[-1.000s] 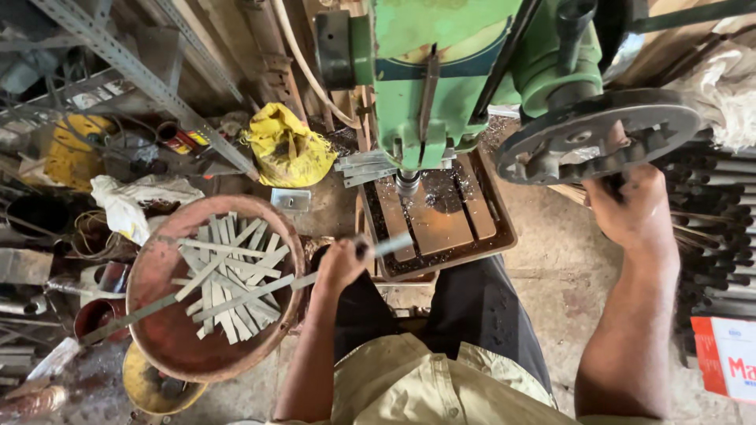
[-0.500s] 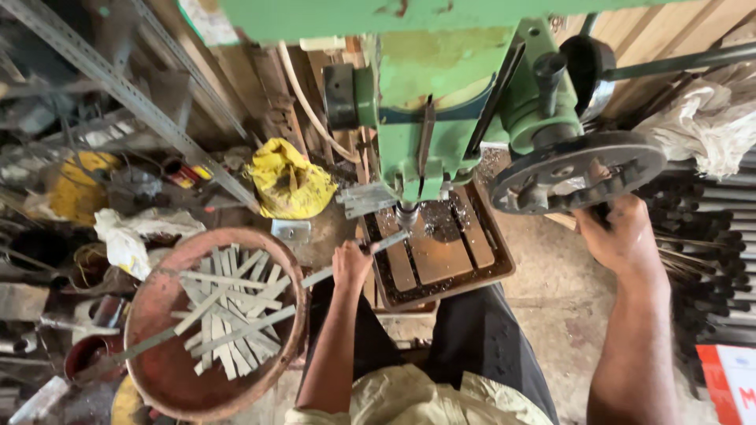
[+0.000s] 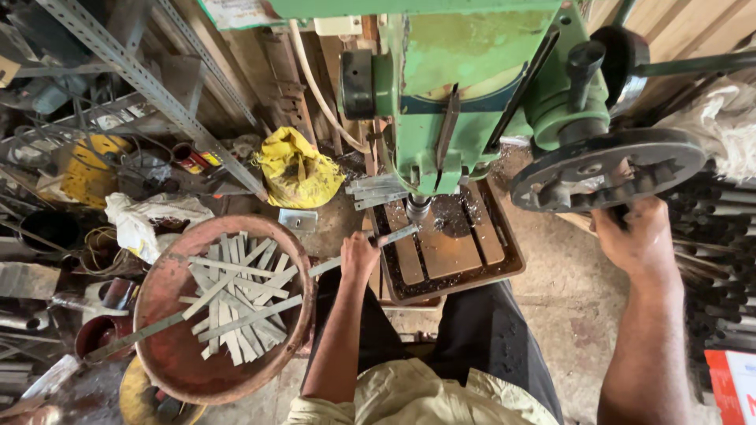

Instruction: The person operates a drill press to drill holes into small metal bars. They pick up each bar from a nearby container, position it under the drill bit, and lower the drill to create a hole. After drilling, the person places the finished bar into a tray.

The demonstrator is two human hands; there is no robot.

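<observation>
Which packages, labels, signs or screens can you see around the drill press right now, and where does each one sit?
Label plate: top edge, on the green drill press, pale rectangle, worn and smudged.
Carton: bottom right corner on the floor, red and white, partly cut off.
Small can: left of the yellow bag, cylinder with a red and yellow wrapper.
Screens: none in view.

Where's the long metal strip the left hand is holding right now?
In the head view, the long metal strip lies across the round red pan, gripped by the left hand, its tip under the green drill press.
</observation>
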